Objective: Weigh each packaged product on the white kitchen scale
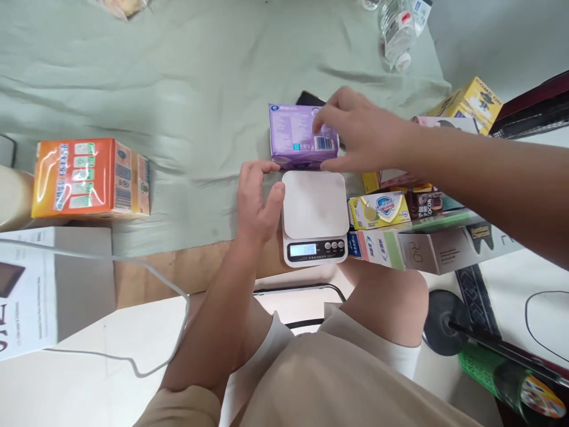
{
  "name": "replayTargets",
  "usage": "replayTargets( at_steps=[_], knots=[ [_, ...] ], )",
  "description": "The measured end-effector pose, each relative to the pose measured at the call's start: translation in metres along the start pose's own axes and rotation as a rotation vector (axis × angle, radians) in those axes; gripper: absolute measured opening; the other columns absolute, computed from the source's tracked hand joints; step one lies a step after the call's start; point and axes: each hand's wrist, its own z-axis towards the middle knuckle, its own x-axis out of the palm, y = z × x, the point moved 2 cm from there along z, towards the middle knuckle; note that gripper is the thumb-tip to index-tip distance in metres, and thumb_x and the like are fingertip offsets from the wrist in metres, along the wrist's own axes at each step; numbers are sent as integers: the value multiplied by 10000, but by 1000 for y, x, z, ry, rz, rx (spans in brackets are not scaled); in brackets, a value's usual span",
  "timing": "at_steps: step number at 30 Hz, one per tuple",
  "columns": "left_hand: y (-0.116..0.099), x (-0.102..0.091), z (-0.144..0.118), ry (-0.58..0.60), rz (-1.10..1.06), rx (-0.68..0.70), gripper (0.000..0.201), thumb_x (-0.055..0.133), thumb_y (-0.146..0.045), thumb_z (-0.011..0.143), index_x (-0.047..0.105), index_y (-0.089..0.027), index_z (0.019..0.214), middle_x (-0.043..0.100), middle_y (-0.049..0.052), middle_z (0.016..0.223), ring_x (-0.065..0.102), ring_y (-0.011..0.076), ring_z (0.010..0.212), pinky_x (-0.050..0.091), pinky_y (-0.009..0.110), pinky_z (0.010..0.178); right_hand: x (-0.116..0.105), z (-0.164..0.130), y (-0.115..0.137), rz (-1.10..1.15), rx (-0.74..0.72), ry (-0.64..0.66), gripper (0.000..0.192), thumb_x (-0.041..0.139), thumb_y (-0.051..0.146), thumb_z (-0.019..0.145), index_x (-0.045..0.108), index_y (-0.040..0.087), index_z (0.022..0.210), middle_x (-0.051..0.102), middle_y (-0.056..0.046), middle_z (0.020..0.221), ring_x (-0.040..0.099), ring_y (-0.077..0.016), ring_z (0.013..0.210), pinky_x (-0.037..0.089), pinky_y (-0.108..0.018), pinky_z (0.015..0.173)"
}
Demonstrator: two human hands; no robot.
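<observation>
An improvised weighing station in what looks like a home or small stockroom: a wooden table draped in wrinkled pale green cloth (pixel 200 77), a small white digital kitchen scale (pixel 315 216) at its near edge, and packaged retail goods around it, among them an orange printed carton (pixel 89 177), a yellow-green soap box (pixel 379 210) and a clear plastic water bottle (pixel 398 29)

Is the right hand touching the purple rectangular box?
Touching. The head view shows the right hand with fingers lying on the purple rectangular box, behind the white scale.
</observation>
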Motion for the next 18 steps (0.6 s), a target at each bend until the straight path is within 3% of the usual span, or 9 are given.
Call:
replayTargets(
  at_steps=[3, 7, 12, 16, 18],
  knots=[
    [1, 0, 0, 6, 1, -10, 532, 445, -691, 980, 651, -216, 1105, 664, 86, 1103, 632, 230, 1115, 540, 403, 983, -5, 14, -4, -18, 10, -52, 850, 732, 415, 808, 391, 221, 1562, 378, -181, 1533, 463, -391, 1419, 455, -579, 1186],
    [1, -1, 0, 5, -12, -17, 547, 438, -712, 973, 646, -225, 1109, 654, 84, 1100, 631, 229, 1109, 541, 399, 972, 0, 41, -6, -50, 16, 48, 1048, 788, 456, 755, 252, 270, 1636, 428, -171, 1516, 507, -430, 1363, 475, -637, 1119],
    [3, -1, 0, -15, -41, -39, 556, 446, -731, 960, 646, -235, 1110, 649, 81, 1097, 622, 231, 1112, 522, 396, 981, 3, 53, -2, 55, 27, 21, 1058, 787, 473, 726, 229, 396, 1622, 453, -99, 1478, 462, -394, 1357, 443, -672, 1149],
    [8, 0, -1, -73, -72, -72, 583, 470, -777, 923, 619, -250, 1125, 639, 86, 1124, 610, 242, 1118, 504, 412, 968, -15, 38, -2, 169, 51, -62, 1122, 807, 385, 663, 269, 267, 1640, 455, -172, 1453, 478, -433, 1328, 402, -709, 1144],
    [10, -1, -1, -105, -95, -87, 599, 500, -798, 896, 577, -275, 1180, 624, 92, 1184, 610, 250, 1158, 513, 419, 972, -27, 23, -5, 226, 94, -78, 1121, 801, 418, 670, 255, 261, 1637, 503, -163, 1419, 555, -387, 1235, 452, -665, 1107]
  ],
)
